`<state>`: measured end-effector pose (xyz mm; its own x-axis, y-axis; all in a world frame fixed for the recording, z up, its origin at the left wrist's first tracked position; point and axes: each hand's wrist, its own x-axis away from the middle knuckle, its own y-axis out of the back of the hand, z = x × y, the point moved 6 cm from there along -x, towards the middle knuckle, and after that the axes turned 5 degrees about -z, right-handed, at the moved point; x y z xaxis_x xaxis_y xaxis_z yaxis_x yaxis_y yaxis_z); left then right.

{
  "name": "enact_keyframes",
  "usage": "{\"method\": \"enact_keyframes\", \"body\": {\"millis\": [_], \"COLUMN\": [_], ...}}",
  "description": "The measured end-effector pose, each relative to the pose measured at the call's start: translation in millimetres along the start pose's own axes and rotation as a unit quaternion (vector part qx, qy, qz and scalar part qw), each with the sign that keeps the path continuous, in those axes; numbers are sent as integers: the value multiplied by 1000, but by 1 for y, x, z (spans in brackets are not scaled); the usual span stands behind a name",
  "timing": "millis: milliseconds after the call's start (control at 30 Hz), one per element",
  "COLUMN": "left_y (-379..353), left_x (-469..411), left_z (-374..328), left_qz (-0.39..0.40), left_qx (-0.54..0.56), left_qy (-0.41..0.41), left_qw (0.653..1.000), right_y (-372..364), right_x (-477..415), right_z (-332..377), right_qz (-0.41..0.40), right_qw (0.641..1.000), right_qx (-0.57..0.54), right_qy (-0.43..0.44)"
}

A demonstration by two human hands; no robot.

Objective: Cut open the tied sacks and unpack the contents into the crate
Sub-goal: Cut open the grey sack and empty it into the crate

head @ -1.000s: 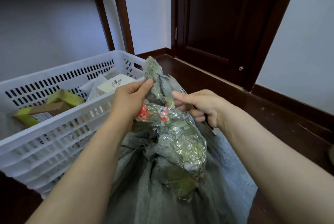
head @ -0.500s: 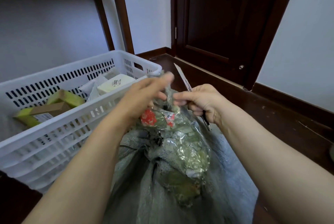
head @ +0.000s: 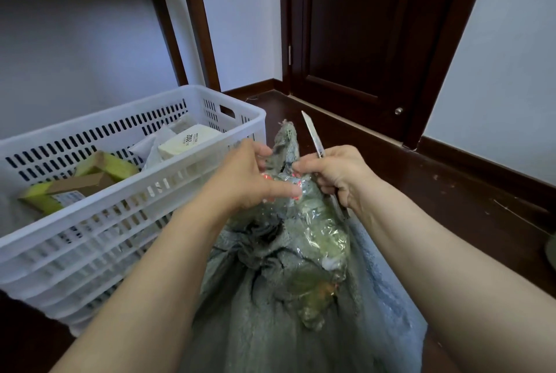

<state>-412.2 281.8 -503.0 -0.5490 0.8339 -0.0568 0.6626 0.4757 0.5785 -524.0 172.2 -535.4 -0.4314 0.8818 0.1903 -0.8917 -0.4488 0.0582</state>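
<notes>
One grey-green woven sack (head: pixel 270 306) stands on the dark wooden floor (head: pixel 451 192), close in front of the person. Its bunched neck (head: pixel 285 144) is bound with shiny clear tape. Two bare hands meet there. The left hand (head: pixel 240 180) pinches the neck. The right hand (head: pixel 340 174) is clenched round the handle of one knife (head: pixel 313 135), blade pointing up and away, just beside the neck. One white slotted crate (head: pixel 120 201) sits on the floor touching the sack's left side. It holds one white box (head: pixel 189 144), pale packets, and green-edged cardboard (head: pixel 105 165); how many pieces I cannot tell. Two dark furniture legs (head: pixel 192 26) rise behind the crate. One dark door (head: pixel 361 26) fills the floor's far corner.
</notes>
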Motion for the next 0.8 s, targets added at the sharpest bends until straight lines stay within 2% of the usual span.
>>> {"method": "enact_keyframes", "body": {"millis": [67, 133, 200, 267, 400, 467, 567, 667, 733, 800], "left_y": [-8, -17, -22, -20, -13, -8, -2, -1, 4, 7], "left_x": [2, 3, 2, 4, 9, 10, 4, 0, -3, -5], "left_z": [3, 2, -2, -2, 1, -2, 0, 3, 6, 9], "left_qz": [5, 17, 67, 109, 128, 112, 55, 38, 15, -1], "left_qx": [-29, -46, -30, -23, -3, 14, -5, -18, 24, 67], "left_qy": [5, 9, 13, 22, 31, 20, 13, 15, 24, 46], "left_qw": [1000, 999, 997, 993, 991, 993, 998, 999, 999, 997], "right_y": [0, 5, 13, 17, 5, 1, -1, 5, 6, 7], "right_x": [1, 0, -1, -1, 6, 8, 4, 3, 9, 11], "right_z": [6, 11, 14, 14, 20, 23, 21, 12, 3, 0], "right_qz": [-23, -81, -134, -147, -55, -7, 58, 117, 178, 196], "right_qw": [999, 996, 989, 987, 995, 997, 998, 990, 972, 968], "right_qx": [-23, -34, -49, -45, -16, -13, -11, 74, 147, 157], "right_qy": [14, 25, 39, 50, 77, 78, 35, -21, -38, -32]}}
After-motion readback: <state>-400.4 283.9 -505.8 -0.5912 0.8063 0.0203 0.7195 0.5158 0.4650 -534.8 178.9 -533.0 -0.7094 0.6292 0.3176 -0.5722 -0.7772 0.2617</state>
